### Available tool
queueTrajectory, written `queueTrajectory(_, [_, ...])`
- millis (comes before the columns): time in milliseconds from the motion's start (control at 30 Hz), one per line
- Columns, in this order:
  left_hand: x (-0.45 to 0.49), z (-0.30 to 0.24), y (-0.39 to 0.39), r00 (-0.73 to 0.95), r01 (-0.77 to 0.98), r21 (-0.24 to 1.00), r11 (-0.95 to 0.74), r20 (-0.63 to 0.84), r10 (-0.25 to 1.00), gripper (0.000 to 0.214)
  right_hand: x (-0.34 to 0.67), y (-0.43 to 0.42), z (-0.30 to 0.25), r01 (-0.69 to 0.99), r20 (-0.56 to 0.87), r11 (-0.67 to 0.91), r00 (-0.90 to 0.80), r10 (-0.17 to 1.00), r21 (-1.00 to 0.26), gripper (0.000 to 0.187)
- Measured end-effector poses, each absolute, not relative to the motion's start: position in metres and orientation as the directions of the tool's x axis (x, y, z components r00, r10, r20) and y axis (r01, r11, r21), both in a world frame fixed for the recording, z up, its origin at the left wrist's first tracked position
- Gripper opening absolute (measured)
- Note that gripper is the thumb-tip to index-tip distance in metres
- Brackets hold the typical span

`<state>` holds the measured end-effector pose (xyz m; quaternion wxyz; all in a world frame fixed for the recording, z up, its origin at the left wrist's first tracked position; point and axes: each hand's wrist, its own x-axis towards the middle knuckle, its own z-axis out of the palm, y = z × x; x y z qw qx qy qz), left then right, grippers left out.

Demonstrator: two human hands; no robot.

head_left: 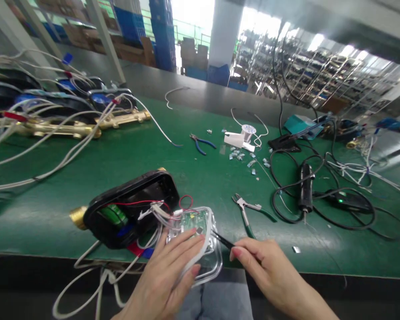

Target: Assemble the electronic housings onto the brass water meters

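Observation:
My left hand [168,273] grips a clear plastic cover [209,258] that carries a green circuit board [191,221], fingers wrapped over its near edge at the table's front. Red and white wires run from the board into an open black meter housing [133,209] with brass fittings [77,217], lying just left of it. My right hand [266,271] pinches a thin black tool [222,240] whose tip reaches the cover's right side.
On the green table [193,169] lie green-handled cutters [248,211], blue-handled pliers [202,143], small loose clips [243,156], a soldering iron [306,186] with black cables, and brass meters [53,126] with white wires at far left. Shelving stands behind.

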<state>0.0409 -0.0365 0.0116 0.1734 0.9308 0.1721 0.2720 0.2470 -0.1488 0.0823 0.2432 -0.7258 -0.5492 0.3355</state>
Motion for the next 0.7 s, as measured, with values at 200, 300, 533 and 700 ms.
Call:
queueTrajectory(200, [0.041, 0.016, -0.024, 0.675, 0.228, 0.29, -0.93, 0.641, 0.365, 0.041, 0.303, -0.134, 0.102, 0.828, -0.161, -0.526, 0.502, 0.85, -0.195, 0.043])
queueTrajectory(300, [0.043, 0.018, -0.021, 0.635, 0.239, 0.276, -0.931, 0.681, 0.365, 0.037, 0.33, -0.114, 0.093, 0.726, -0.058, -0.688, 0.686, 0.726, -0.022, 0.039])
queueTrajectory(533, [0.04, 0.035, -0.028, 0.537, 0.326, 0.504, -0.8, 0.597, 0.596, 0.03, 0.335, -0.083, 0.085, 0.691, 0.056, -0.71, 0.721, 0.691, -0.139, 0.032])
queueTrajectory(700, [0.034, 0.05, -0.031, 0.405, 0.195, 0.9, -0.389, 0.287, 0.868, 0.034, 0.265, -0.089, 0.086, 0.675, -0.02, -0.415, 0.51, 0.86, -0.61, 0.045])
